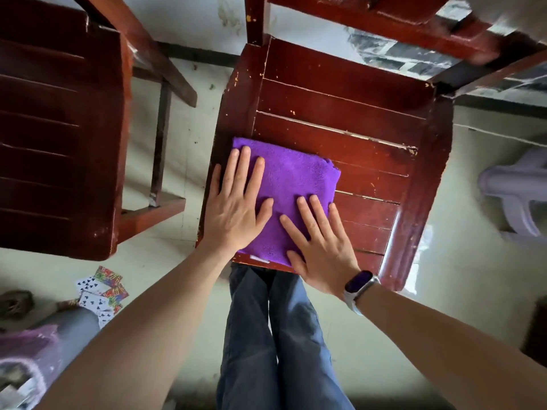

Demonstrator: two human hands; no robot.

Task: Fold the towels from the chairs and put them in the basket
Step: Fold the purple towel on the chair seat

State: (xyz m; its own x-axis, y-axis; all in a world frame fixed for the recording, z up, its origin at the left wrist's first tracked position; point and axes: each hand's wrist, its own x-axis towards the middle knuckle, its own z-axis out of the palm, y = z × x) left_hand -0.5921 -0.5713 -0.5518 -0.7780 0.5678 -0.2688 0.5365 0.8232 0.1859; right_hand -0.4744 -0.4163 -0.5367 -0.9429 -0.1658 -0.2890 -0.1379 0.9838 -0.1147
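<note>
At far left stands an empty chair [56, 128], with cards [102, 291] on the floor below it. At centre, the folded towel [291, 187] lies on the second chair [370, 137], directly under both hands: left hand [233, 208] and right hand [322, 244] press flat, fingers spread, equally near. No basket is clearly visible.

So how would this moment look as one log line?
step: flattening | purple towel: folded, on chair seat | left hand, right hand: pressing flat
</note>
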